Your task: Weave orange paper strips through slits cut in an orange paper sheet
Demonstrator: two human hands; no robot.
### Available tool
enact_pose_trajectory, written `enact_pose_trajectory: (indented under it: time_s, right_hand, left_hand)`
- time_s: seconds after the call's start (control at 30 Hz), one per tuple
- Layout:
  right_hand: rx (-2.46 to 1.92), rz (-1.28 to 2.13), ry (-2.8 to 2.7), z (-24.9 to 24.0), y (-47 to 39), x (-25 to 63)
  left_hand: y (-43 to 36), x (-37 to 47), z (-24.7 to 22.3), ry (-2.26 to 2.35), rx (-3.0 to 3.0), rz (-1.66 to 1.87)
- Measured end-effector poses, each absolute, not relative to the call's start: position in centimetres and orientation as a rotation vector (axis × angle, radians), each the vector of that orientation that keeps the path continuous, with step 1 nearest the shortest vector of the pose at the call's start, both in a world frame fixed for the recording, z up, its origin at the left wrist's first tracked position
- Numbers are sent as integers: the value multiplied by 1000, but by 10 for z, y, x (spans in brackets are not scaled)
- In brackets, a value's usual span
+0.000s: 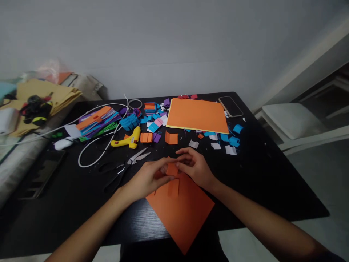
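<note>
Both my hands pinch a small orange paper piece (172,169) over the top part of a large orange sheet (188,211). My left hand (148,178) grips its left side, and my right hand (195,167) has fingertips at its right edge. The large sheet lies turned like a diamond, its lower corner past the table's front edge. A folded orange paper piece (173,187) stands on that sheet just below my fingers. Beyond my hands lies a creased orange paper piece (171,138). Scissors (133,159) with open blades rest left of my left hand.
A yellow glue gun (128,140) lies behind the scissors, near a looping white cable (79,160). Coloured paper strips (98,122) are piled at the left. A stack of orange sheets (197,114) and a phone (230,106) lie at the back; another phone (43,174) is at the left.
</note>
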State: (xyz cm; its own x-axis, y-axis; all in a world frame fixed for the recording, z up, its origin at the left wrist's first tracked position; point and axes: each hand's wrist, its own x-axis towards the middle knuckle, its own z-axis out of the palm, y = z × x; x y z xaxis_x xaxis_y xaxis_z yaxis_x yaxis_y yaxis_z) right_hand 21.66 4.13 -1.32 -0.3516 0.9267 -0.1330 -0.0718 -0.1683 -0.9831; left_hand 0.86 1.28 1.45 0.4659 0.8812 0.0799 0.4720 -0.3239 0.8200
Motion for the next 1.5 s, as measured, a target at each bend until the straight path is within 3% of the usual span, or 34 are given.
enact_pose_trajectory:
  time_s: [0.17, 0.43, 0.7, 1.0, 1.2, 1.37, 1.5]
  right_hand:
    - [-989, 1808, -1133, -14, 41, 215]
    - [-967, 1812, -1115, -16, 43, 214]
    - [-971, 1783, -1146, -17, 45, 214]
    - [-970, 1790, -1152, -17, 44, 214]
    - [-980, 1789, -1149, -15, 44, 214]
    - [-959, 1836, -1093, -14, 44, 214]
    - [-901, 2063, -912, -14, 46, 214]
  left_hand:
    - [16, -3, 23, 1233, 2126, 636]
    - [74, -66, 43, 1483, 2377, 858]
    - [111, -76, 21, 1458, 2541, 424]
    - [115, -80, 16, 1483, 2486, 401]
    - [100, -71, 22, 1569, 2258, 656]
    - [80, -39, 27, 1339, 1259, 1096]
    - [60, -7, 22, 1241, 1224, 1077]
